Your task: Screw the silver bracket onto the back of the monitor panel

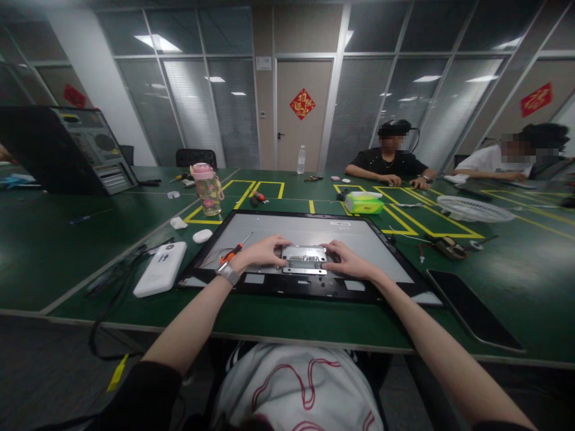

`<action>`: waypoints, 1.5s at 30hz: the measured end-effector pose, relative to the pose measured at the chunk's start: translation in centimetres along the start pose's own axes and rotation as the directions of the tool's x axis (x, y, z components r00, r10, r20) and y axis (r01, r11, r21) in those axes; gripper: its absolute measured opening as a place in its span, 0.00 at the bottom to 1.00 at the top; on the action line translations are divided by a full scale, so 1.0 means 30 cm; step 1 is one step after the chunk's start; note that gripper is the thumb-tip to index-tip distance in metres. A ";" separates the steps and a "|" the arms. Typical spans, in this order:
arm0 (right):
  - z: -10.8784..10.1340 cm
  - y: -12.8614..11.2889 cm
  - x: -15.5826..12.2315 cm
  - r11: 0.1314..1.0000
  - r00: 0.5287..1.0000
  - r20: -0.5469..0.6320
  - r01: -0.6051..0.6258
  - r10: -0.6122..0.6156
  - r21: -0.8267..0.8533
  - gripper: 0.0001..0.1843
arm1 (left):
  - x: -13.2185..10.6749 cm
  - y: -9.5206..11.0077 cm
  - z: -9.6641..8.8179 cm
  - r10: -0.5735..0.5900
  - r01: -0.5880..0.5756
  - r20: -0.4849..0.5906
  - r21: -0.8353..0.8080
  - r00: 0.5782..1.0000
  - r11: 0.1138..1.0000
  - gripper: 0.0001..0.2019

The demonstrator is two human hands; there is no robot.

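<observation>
A flat monitor panel (314,233) lies face down on the green table (90,239), its grey metal back up inside a black frame. A small silver metal bracket (304,259) sits on the panel near its front edge. My left hand (263,251) grips the bracket's left side, fingers curled. My right hand (344,258) grips its right side the same way. An orange-handled screwdriver (232,252) rests on the panel just left of my left hand. A watch is on my left wrist.
A white box (160,268), a pink-lidded bottle (207,188), a green tissue pack (363,203) and a dark phone (471,308) lie around the panel. A computer case (85,149) stands far left. Two people sit across the table, near a white fan guard (474,209).
</observation>
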State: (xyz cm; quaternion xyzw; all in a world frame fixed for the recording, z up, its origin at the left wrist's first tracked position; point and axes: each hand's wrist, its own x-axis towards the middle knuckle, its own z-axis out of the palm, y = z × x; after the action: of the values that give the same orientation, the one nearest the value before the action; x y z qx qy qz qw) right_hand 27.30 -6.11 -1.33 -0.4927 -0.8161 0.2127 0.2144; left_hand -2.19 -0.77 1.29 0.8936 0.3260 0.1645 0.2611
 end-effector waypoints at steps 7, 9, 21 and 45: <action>-0.005 0.005 -0.003 0.993 0.999 -0.040 0.019 -0.014 0.116 0.35 | -0.019 0.027 -0.027 0.016 -0.019 -0.050 -0.054 0.999 0.998 0.28; -0.008 -0.001 -0.007 0.992 0.999 -0.042 0.016 -0.010 0.127 0.35 | -0.025 0.030 -0.031 0.028 -0.029 -0.031 -0.048 0.999 0.998 0.29; 0.002 -0.011 -0.016 0.989 0.998 -0.062 0.004 0.005 0.150 0.36 | -0.043 0.022 -0.014 0.089 -0.090 -0.065 -0.018 0.994 0.996 0.31; 0.004 -0.010 -0.015 0.999 1.000 -0.012 0.023 -0.023 0.023 0.36 | -0.094 0.104 0.054 0.205 -0.199 -0.130 0.056 0.970 0.978 0.06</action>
State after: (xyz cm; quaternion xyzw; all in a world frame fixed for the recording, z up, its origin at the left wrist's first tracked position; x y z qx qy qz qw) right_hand 27.21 -6.65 -1.31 -0.4818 -0.8179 0.2168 0.2276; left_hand -1.96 -5.28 1.41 0.9143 0.2538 0.2432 0.2014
